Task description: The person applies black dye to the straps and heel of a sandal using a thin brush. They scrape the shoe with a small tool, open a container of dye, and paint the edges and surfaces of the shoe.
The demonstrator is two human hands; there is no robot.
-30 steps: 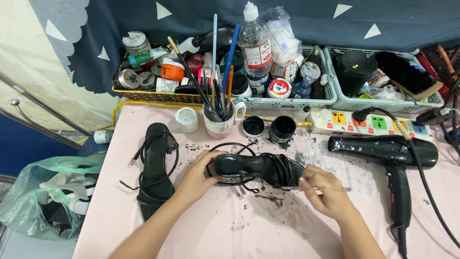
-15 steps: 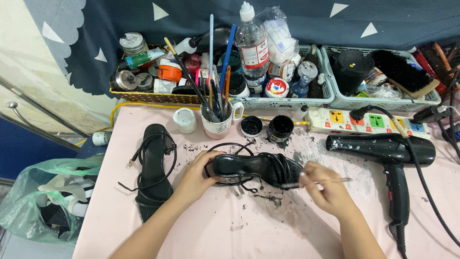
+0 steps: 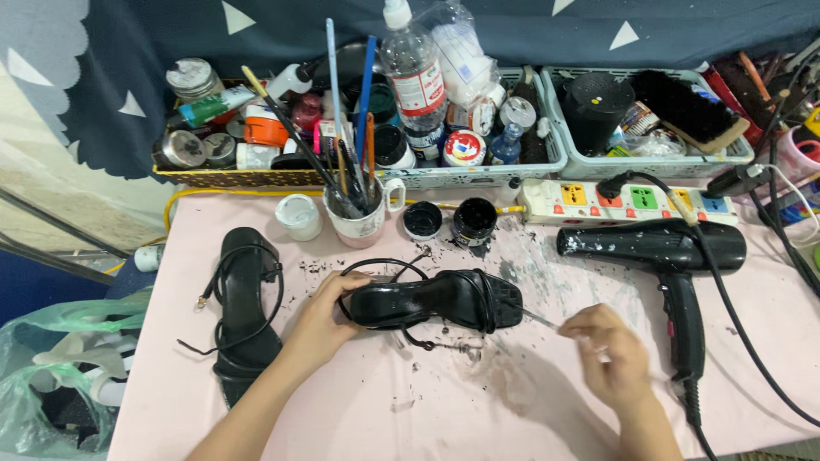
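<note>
A black strappy sandal lies on its side in the middle of the pink table. My left hand grips its heel end and steadies it. My right hand is to the right of the toe and is closed on a thin metal tool whose tip points at the sandal's front. The hand is blurred. Black flakes lie scattered around the sandal. The matching sandal lies flat at the left, straps loose.
A black hair dryer lies at the right, its cord trailing off the edge. A power strip, two open black pots, a white cup and a mug of brushes stand behind. Baskets of bottles and jars line the back.
My right hand has moved a little right and down, away from the toe of the sandal, with the thin tool. My left hand keeps its hold on the heel end.
</note>
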